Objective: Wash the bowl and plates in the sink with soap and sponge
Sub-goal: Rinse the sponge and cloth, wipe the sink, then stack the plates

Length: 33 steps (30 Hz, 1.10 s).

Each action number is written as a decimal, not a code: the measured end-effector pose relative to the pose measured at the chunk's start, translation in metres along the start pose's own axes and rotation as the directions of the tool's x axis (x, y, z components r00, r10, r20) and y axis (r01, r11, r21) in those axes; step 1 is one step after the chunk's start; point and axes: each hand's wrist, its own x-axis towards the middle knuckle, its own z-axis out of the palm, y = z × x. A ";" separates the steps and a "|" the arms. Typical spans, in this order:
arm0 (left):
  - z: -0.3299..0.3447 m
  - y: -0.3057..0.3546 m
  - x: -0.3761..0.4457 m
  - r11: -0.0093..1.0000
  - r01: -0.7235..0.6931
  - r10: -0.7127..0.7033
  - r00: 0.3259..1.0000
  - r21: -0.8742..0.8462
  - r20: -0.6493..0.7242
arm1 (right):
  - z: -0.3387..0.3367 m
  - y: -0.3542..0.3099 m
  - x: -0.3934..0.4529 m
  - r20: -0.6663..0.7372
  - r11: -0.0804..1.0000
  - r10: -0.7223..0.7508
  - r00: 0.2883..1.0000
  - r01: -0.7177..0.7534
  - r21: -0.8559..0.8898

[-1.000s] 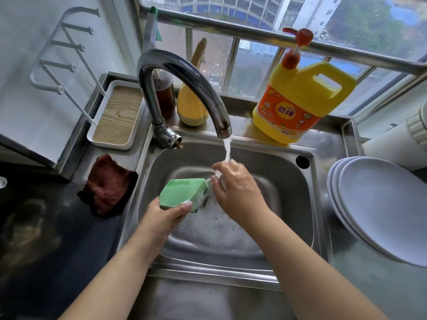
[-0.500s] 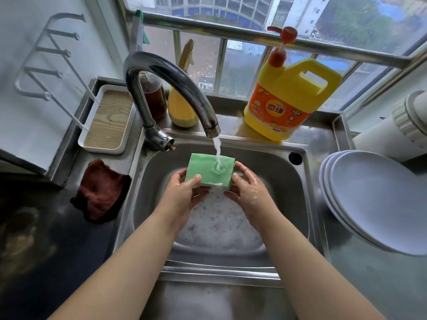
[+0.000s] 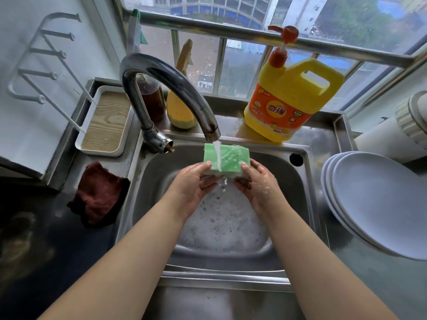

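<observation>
My left hand point(image 3: 191, 185) and right hand point(image 3: 258, 185) grip sponge point(image 3: 226, 159) under tap point(image 3: 166, 88) stream; sink point(image 3: 298, 181) holds foam; plates point(image 3: 379, 199) stacked on counter point(image 3: 381, 285).

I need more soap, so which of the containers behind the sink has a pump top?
The big yellow jug with the orange label, right of the tap. The brown bottle and yellow squeeze bottle have none.

Plates point(image 3: 381, 204): stack at 3 o'clock, cut off by the right edge; count uncertain.
Sponge point(image 3: 227, 159): near edge covered by fingers point(image 3: 206, 166) of both hands.
Sink point(image 3: 298, 181): floor masked by foam; drain unseen.
Brown bottle point(image 3: 151, 101): at 11 o'clock, partly behind faucet point(image 3: 166, 88).
Detergent jug point(image 3: 286, 100): small label print illegible.
White cylinder point(image 3: 392, 132): at 2 o'clock, cropped.
</observation>
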 end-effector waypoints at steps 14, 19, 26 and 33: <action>-0.025 -0.019 -0.018 0.971 0.017 -0.053 0.989 0.240 0.141 | -0.033 0.010 -0.025 0.130 0.991 -0.001 0.992 0.019 -0.134; -0.035 -0.018 -0.019 0.971 0.127 -0.108 0.989 0.202 -0.101 | -0.024 0.028 -0.029 0.226 0.848 -0.234 0.946 0.312 -0.428; -0.034 -0.001 -0.022 0.976 0.213 -0.213 0.977 0.036 0.001 | -0.015 0.058 -0.027 0.504 0.271 -0.506 0.700 0.683 -0.678; -0.035 -0.010 -0.015 0.999 -0.044 0.043 0.998 -0.007 -0.041 | -0.017 0.050 -0.032 0.267 0.641 -0.376 0.887 0.458 -0.616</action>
